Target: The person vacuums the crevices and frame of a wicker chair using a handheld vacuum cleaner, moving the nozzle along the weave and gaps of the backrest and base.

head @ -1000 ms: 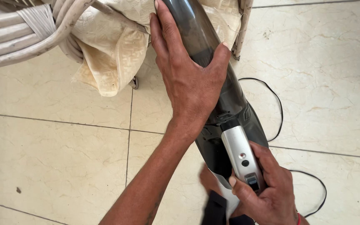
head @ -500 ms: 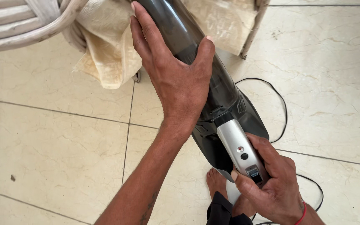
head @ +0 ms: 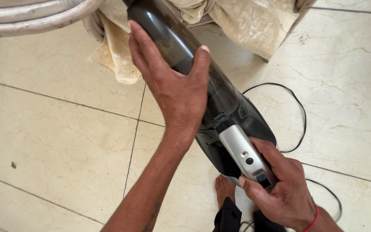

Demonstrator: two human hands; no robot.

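At centre frame a handheld vacuum [head: 220, 111] runs slantwise from about eleven o'clock down to five o'clock, its dark, see-through barrel pointing up toward the cloth [head: 254, 23] that hangs from a cane chair [head: 31, 15] at twelve o'clock. The left hand [head: 174, 88] lies over the barrel, fingers stretched along its far side and thumb hooked round the near side, so it clasps the barrel loosely rather than in a tight fist. At five o'clock the right hand [head: 280, 189] is curled round the silver handle [head: 243, 154], thumb lying beside the switch at the handle's lower end; a red band [head: 311, 221] sits at that wrist. A black cord [head: 299, 116] loops over the floor [head: 65, 141] at three o'clock, just beside the vacuum's body, and trails on toward four o'clock. At six o'clock a bare foot [head: 225, 189] stands on the pale tiles, partly hidden beneath the vacuum, with dark trouser cloth below it.
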